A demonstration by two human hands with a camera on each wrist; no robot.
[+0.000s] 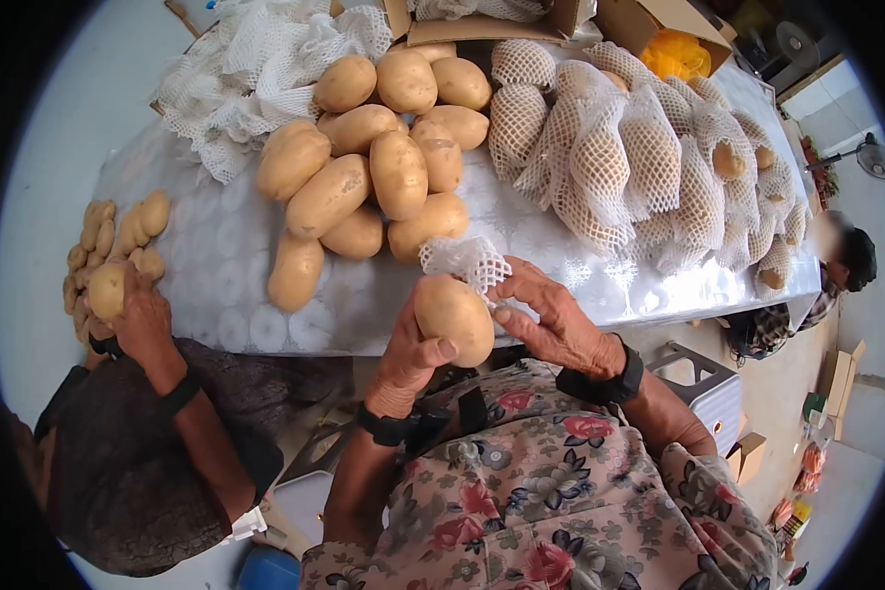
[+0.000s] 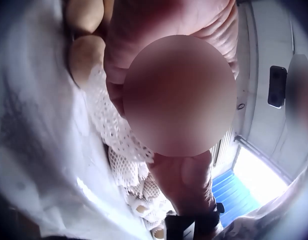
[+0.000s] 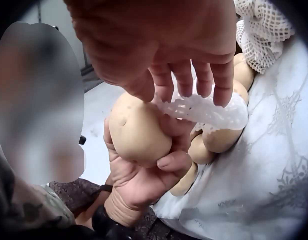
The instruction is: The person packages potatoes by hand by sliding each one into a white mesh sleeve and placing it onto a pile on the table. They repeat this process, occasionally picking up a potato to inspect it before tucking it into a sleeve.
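Note:
My left hand (image 1: 400,356) grips a smooth, pale-tan potato (image 1: 454,321) above the front edge of the table, the thumb along its lower side. A white foam net sleeve (image 1: 470,262) hangs bunched at the potato's upper right. With thumb and fingers, my right hand (image 1: 558,323) pinches this sleeve. In the right wrist view the sleeve (image 3: 214,113) stretches from beside the potato (image 3: 139,131) under the right fingers. A round blur covers the middle of the left wrist view, with the right hand (image 2: 181,175) showing below it.
Bare potatoes (image 1: 329,195) are heaped in front of the hands. Empty foam nets (image 1: 256,74) lie piled at back left, netted potatoes (image 1: 649,157) at right. Cardboard boxes (image 1: 492,28) stand behind. At left, another person's hand (image 1: 145,320) holds a potato. A stool (image 1: 693,383) stands at right.

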